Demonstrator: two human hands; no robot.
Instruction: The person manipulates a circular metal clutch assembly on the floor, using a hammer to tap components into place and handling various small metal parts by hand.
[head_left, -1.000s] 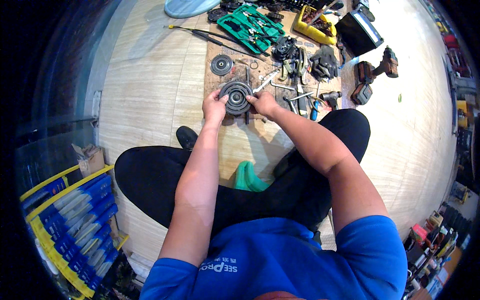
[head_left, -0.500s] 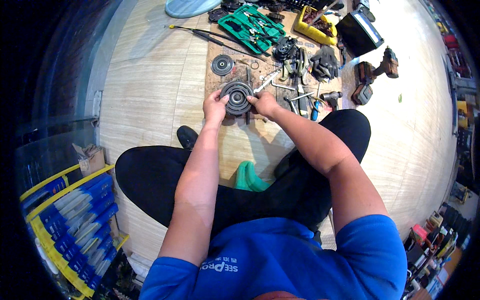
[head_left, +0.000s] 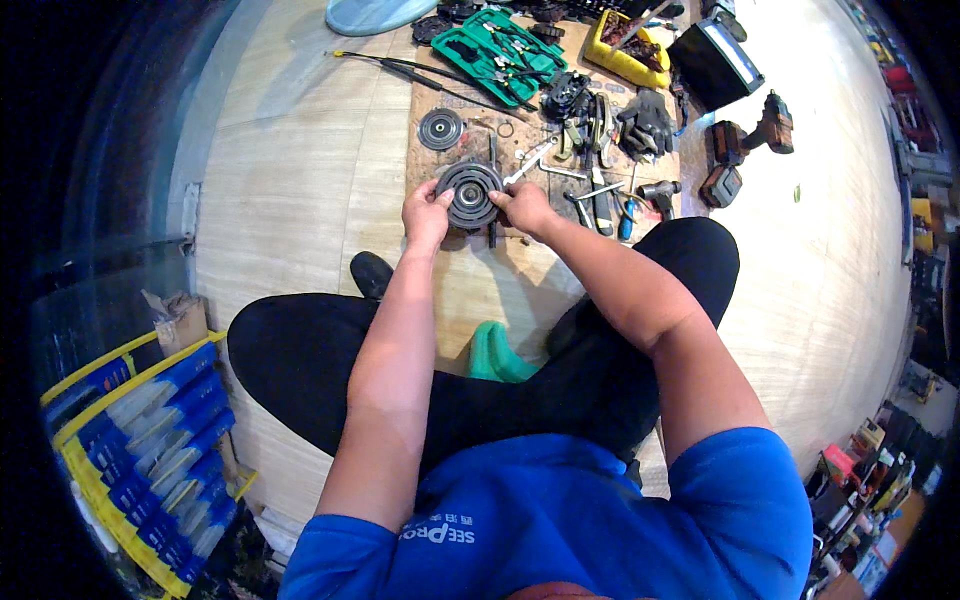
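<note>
Between my hands is a round dark metal pulley [head_left: 470,207] with concentric rings and a hub at its centre. My left hand [head_left: 428,214] grips its left rim, thumb on the upper face. From the right, my right hand [head_left: 522,208] holds the opposite rim in the same way, fingers mostly hidden beneath. A dark bar [head_left: 492,150] shows beyond the pulley and again on its near side. Just past my left hand, a smaller round disc [head_left: 441,129] lies flat on the worn board [head_left: 425,165]. Light metal wrenches [head_left: 530,160] lie beside my right hand.
Farther out are a green tool case [head_left: 500,62], a yellow bin [head_left: 628,50], dark gloves [head_left: 648,125] and a hammer [head_left: 660,190]. A cordless driver [head_left: 772,125] stands at right. A yellow rack of blue packages [head_left: 150,450] is at lower left.
The whole view has shifted slightly. Both hands keep their hold on the pulley, which stays in nearly the same place over the board.
</note>
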